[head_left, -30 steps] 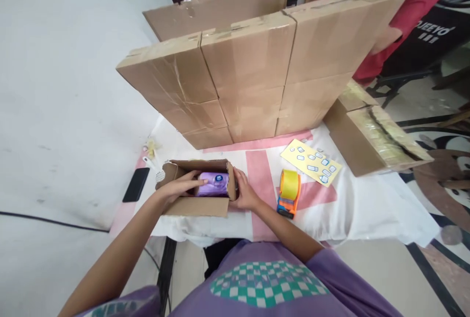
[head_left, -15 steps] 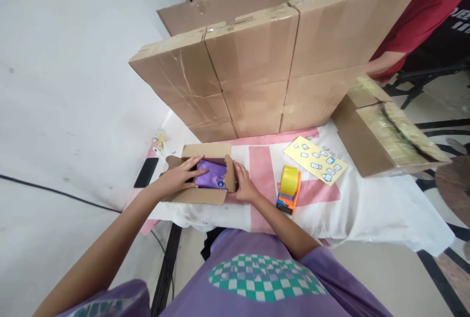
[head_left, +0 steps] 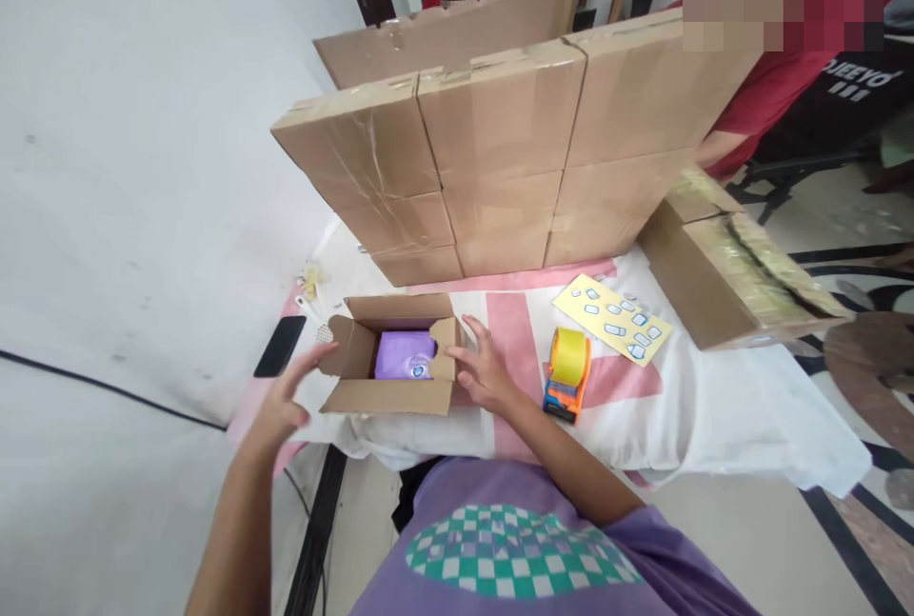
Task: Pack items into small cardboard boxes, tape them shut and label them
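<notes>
A small cardboard box (head_left: 400,397) stands on the cloth-covered table with its flaps raised. Inside it lies a purple packet (head_left: 404,353) with a small round blue mark. My left hand (head_left: 284,402) is at the box's left end, fingers apart, near the left flap and holding nothing. At the right end, my right hand (head_left: 486,370) has its fingers spread, the tips beside or touching the right flap; I cannot tell if they touch. To the right of that hand lies an orange and blue tape dispenser (head_left: 567,376) with a yellow roll.
Stacked cardboard boxes (head_left: 500,149) form a wall behind. A yellow sticker sheet (head_left: 612,319) and a larger taped box (head_left: 743,273) lie to the right. A black phone (head_left: 280,347) sits at the left edge. A person in a red sleeve (head_left: 775,111) is beyond.
My left hand has come off the purple packet and moved left, out of the box. My right hand has loosened from the right end and its fingers have spread. The view has shifted slightly.
</notes>
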Motion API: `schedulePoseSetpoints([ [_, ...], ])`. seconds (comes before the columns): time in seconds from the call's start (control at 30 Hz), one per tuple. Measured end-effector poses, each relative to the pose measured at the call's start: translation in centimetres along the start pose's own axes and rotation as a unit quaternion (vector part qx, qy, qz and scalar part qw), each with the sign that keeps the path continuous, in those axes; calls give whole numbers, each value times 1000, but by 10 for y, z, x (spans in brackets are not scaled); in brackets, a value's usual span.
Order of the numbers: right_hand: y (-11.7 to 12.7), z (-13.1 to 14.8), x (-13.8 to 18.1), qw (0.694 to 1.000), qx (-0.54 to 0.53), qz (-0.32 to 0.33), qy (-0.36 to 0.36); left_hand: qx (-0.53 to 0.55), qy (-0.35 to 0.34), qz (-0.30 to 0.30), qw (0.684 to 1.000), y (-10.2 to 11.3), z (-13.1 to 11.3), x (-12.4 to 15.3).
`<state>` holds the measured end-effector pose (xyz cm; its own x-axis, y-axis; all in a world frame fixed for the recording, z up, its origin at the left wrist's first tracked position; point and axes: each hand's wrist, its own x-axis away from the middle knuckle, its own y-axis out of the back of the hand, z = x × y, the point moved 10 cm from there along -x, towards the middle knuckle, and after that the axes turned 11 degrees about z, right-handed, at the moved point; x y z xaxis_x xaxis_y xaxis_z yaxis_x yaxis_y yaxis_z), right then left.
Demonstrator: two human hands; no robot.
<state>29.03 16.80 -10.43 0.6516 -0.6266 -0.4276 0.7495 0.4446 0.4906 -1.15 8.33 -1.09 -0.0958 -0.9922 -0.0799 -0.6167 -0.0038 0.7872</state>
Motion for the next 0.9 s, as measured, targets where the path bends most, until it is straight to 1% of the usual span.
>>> schedulePoseSetpoints([
  [0.07,14,8,-14,999,0,-29,-37,4,-25,65,998,-38,-3,10],
  [0.1,21,10,-23,998,-22,-41,-52,-6,-32,70,997,-53,-7,11],
  [0.13,25,10,-31,995,-56,-50,-61,-12,-32,48,998,-62,-12,9],
  [0.17,30,10,-38,992,-95,-58,-61,-10,-23,7,1000,-64,-14,6],
  [0.2,36,10,-43,988,-128,-68,-54,1,-10,-45,999,-62,-15,4],
  [0.23,42,9,-46,985,-147,-80,-46,22,5,-88,996,-58,-14,2],
  [0.27,50,9,-47,984,-147,-90,-40,52,22,-116,992,-55,-11,1],
  [0.3,56,9,-46,987,-130,-93,-36,86,36,-125,988,-54,-6,-2],
  [0.37,66,13,-43,994,-74,-75,-26,142,58,-114,982,-53,2,-7],
  [0.4,69,17,-41,997,-48,-58,-19,160,69,-112,978,-52,6,-10],
  [0.47,70,24,-38,1000,-16,-24,-2,161,92,-125,975,-50,12,-16],
  [0.53,68,28,-35,1000,-17,-8,6,132,101,-141,976,-50,11,-24],
  [0.6,65,23,-33,999,-41,-10,-16,101,92,-157,978,-56,5,-32],
  [0.67,58,7,-30,994,-82,-17,-71,87,76,-181,977,-62,0,-34],
  [0.73,47,-10,-26,984,-123,-23,-130,85,62,-201,974,-68,-4,-30],
  [0.77,41,-16,-25,979,-135,-28,-147,76,52,-210,973,-70,-6,-26],
  [0.83,37,-19,-24,979,-131,-52,-150,27,30,-227,973,-70,-16,-19],
  [0.9,39,-12,-25,984,-111,-72,-121,-61,8,-222,973,-73,-33,-17],
])
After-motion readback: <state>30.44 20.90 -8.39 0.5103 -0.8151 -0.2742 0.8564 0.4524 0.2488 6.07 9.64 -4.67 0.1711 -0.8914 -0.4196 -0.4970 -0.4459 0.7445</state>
